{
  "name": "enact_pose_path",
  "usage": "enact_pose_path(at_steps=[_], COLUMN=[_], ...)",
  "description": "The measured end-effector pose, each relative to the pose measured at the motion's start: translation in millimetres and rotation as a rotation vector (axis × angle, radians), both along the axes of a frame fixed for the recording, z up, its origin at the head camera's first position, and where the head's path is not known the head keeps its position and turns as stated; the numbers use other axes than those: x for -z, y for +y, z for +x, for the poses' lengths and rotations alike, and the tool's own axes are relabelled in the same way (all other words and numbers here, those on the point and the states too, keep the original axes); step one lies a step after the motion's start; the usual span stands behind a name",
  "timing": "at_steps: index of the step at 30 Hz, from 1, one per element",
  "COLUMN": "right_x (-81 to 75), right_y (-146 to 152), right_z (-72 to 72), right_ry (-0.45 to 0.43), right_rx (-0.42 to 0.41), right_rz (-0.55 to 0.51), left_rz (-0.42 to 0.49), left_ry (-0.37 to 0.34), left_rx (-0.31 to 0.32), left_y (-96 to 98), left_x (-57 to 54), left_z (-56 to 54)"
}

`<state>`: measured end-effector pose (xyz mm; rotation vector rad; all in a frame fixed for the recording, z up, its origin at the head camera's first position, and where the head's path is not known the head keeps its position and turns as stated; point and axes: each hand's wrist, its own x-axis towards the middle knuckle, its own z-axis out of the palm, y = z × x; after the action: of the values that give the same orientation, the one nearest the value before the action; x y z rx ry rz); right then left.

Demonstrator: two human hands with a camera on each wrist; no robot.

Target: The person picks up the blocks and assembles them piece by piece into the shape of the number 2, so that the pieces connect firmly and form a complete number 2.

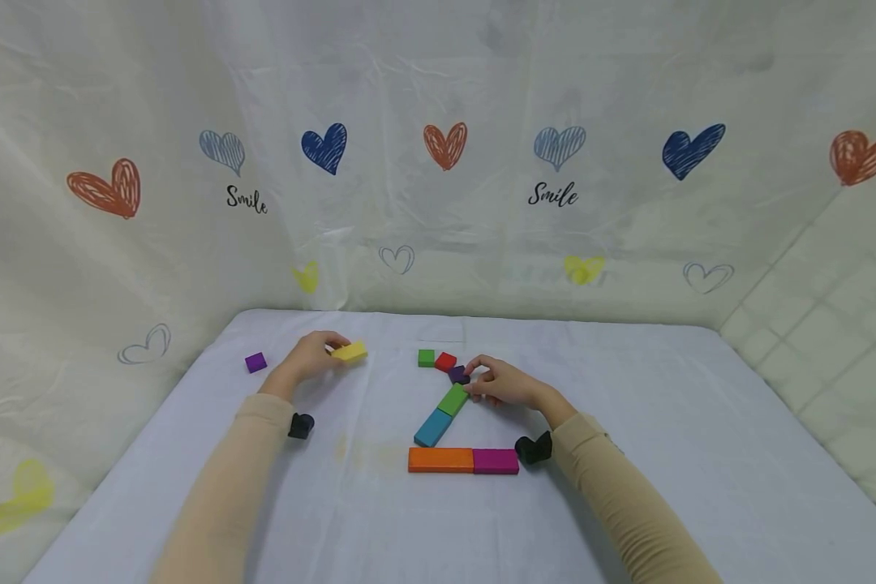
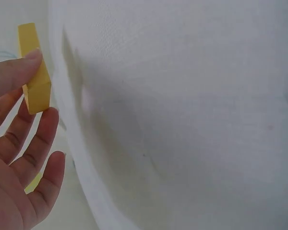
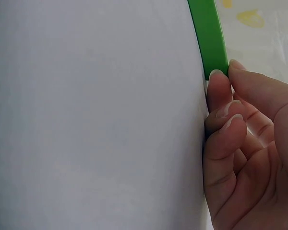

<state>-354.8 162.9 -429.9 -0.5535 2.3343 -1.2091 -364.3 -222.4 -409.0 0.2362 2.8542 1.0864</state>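
Observation:
In the head view my left hand (image 1: 314,354) holds a yellow block (image 1: 350,352) just above the far left part of the table. The left wrist view shows the thumb lying along the yellow block (image 2: 34,72) with fingertips beneath it. My right hand (image 1: 507,382) pinches the right end of a dark purple block (image 1: 457,375) between thumb and index finger. Its thumb also touches the end of the long green block (image 1: 453,399); the right wrist view shows fingertips against that green block (image 3: 210,38), with the purple one hidden.
A red block (image 1: 446,362) and a small green block (image 1: 427,358) continue the curve. Below lie a blue block (image 1: 433,427), an orange block (image 1: 440,460) and a magenta block (image 1: 495,461). One purple block (image 1: 255,362) sits alone at the far left. A patterned curtain (image 1: 438,227) hangs behind the table.

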Motion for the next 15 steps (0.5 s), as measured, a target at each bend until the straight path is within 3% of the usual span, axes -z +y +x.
enact_pose_path(at_steps=[15], right_x=[0.2], right_y=[-0.3], right_z=[0.7], right_ry=[0.003], right_rx=[0.007], right_rz=[0.002], left_rz=[0.087], left_ry=[0.014], left_rx=[-0.009], left_y=[20.7], left_x=[1.4], left_z=[-1.3])
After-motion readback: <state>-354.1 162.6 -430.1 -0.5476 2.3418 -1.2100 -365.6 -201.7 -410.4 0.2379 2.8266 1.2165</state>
